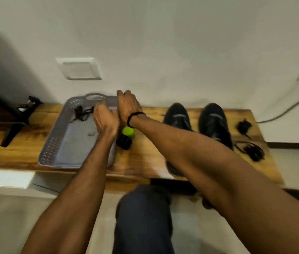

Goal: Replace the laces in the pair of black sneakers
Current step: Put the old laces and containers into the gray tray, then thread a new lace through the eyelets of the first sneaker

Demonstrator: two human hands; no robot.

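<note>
Wooden bench [145,158] carries everything, and both hands meet over the far right corner of a grey perforated tray [53,143]. The left hand [106,121] hangs over the tray's right rim with its fingers curled downward; blur hides whether they grip anything, so I cannot tell. The right hand [128,105], with a black band [132,118] round its wrist, lies against the left hand's far side, fingers pointing toward the wall. Whether it holds something cannot be told either.

Just left of the left hand, inside the tray, lies a tangle of dark laces [82,112] (no hand touches them). Under the right wrist, a black cylinder with a lime-green top [126,136] lies on the bench beside the tray.

Well apart to the right of the right hand, the pair of black sneakers [177,116] stands side by side, toes toward the wall, with the right forearm crossing in front of them. Farther right lie black cables [249,151].
</note>
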